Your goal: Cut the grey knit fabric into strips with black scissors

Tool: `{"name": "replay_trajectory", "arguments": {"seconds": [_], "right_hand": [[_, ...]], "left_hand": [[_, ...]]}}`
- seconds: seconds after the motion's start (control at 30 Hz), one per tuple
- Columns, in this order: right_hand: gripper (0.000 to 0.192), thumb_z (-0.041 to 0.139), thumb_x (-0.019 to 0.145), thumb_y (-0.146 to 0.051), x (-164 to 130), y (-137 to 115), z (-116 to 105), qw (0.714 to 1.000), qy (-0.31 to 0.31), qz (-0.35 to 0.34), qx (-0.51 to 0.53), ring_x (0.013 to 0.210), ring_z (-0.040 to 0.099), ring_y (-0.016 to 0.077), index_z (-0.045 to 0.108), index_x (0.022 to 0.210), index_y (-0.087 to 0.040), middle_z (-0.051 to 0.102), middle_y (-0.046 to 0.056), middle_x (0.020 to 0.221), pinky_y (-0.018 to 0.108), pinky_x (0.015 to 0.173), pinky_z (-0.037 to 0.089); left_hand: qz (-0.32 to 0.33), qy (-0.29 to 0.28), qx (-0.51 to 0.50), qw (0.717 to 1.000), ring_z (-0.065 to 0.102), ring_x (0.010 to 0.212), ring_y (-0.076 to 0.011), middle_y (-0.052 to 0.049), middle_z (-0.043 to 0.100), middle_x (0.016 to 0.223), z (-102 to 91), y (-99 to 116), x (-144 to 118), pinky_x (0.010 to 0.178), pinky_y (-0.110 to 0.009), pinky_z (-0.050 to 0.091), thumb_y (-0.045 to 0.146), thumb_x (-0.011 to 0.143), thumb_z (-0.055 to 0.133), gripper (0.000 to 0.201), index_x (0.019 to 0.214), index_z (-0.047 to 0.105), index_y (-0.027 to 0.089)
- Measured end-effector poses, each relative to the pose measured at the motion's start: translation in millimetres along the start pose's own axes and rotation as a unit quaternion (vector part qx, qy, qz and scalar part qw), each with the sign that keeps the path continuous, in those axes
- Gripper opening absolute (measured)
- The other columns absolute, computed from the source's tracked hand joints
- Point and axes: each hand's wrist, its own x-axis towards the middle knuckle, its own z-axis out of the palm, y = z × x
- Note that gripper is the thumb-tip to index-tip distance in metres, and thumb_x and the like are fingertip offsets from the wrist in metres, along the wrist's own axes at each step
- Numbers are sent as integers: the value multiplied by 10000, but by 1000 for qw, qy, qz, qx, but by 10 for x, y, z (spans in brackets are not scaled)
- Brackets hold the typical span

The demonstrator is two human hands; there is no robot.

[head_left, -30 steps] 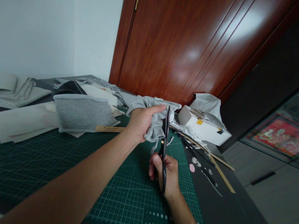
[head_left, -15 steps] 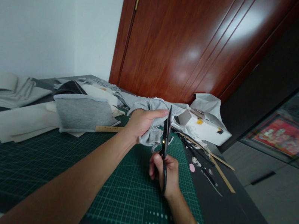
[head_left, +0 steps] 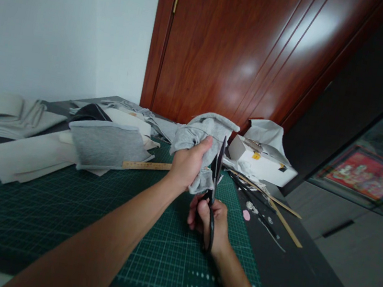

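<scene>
My left hand grips a bunched piece of light grey cloth and holds it up above the green cutting mat. My right hand is closed around the handles of black scissors, just below and right of the left hand. The blades point upward beside the cloth's lower edge, right at my left fingers.
A wooden ruler lies on the mat behind my left hand. Folded grey and cream fabric pieces are stacked at the left. A white box, wooden strips and small scraps lie at the right, near the table's edge. A brown door stands behind.
My left hand has lifted the grey cloth up off the table and drawn it slightly right. The scissors have followed a little to the right, staying upright.
</scene>
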Motion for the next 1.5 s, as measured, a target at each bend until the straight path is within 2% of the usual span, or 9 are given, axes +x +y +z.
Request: {"name": "replay_trajectory", "arguments": {"seconds": [0.1,0.23,0.37,0.67,0.9,1.13,1.3,1.5], "right_hand": [[553,721,766,-710,-3,10,-8,1000,-4,-2,5,353,499,107,659,749,-161,630,0,486,183,338,329],[547,714,787,-696,-1,19,-12,1000,-2,-4,6,366,506,103,657,711,-157,634,9,490,173,343,315],[544,708,800,-689,-3,18,-6,1000,5,-1,7,360,503,103,655,704,-155,632,10,481,169,333,292],[607,701,756,-756,-6,-6,5,999,31,13,11,342,493,102,634,698,-156,616,7,462,167,330,298],[642,681,750,-790,-4,-31,24,999,37,11,11,342,475,91,605,640,-162,594,2,444,162,336,300],[657,668,759,-794,-17,-42,28,999,43,5,7,337,466,86,600,602,-160,583,4,436,164,331,288],[647,663,773,-781,-19,-53,35,999,48,5,2,340,465,85,612,609,-157,581,2,441,168,335,291],[652,654,782,-778,-13,-64,43,999,51,2,-7,332,455,78,584,573,-165,566,-3,427,167,330,288]], "left_hand": [[50,6,25,998,710,1057,-280,-40,777,857,-13,-67,-4,913,-375,562,348,665,866,234,795,740,199],[66,4,31,997,697,1087,-277,-42,780,912,-26,-122,-26,942,-378,546,362,683,859,223,793,740,209],[101,-27,52,993,677,1129,-255,-46,777,992,-30,-162,-43,1031,-385,495,395,753,812,222,866,755,213],[168,-48,83,981,642,1203,-218,-40,745,1163,-36,-254,-60,1147,-363,388,392,832,752,217,975,752,228],[179,-43,115,976,629,1238,-235,-32,708,1266,-49,-327,-48,1170,-398,386,415,866,721,246,1053,727,256],[236,-74,118,962,501,1391,-206,-20,682,1294,-31,-304,-67,1243,-373,271,356,923,660,184,1086,710,288],[251,-74,118,958,505,1386,-203,-21,688,1267,-27,-288,-73,1242,-369,274,338,930,651,158,1065,715,285],[236,-72,109,963,551,1337,-203,-17,701,1234,-33,-308,-60,1227,-386,311,351,921,669,162,1066,714,293]]}}
